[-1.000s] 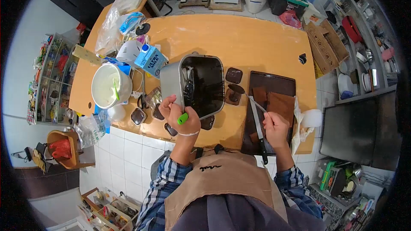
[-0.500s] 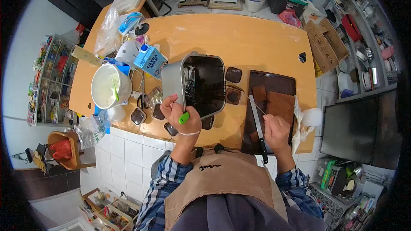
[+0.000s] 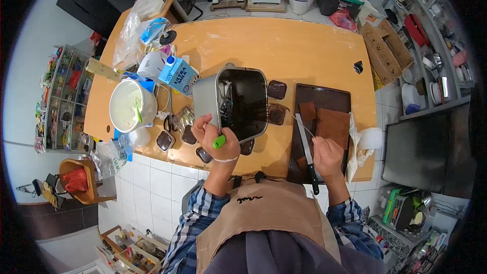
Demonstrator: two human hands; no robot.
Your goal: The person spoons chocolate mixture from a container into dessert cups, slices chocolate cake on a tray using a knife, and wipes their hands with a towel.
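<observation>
My left hand grips the near-left rim of a deep metal pan, tilted to the right with dark liquid inside. A green-handled utensil lies against that hand. In my right hand is a thin-handled metal spoon; its bowl is at a small cup right of the pan. A filled dark cup sits just beyond. Below the right hand's side, a dark tray holds brown cake and a knife.
Several more small dark cups, one near the front edge, stand left of and below the pan. A white bowl of cream and a blue milk carton are at the left. White paper lies beside the tray.
The spoon's bowl has come down from above the cup into or onto it. The pan has shifted slightly, still gripped by my left hand.
</observation>
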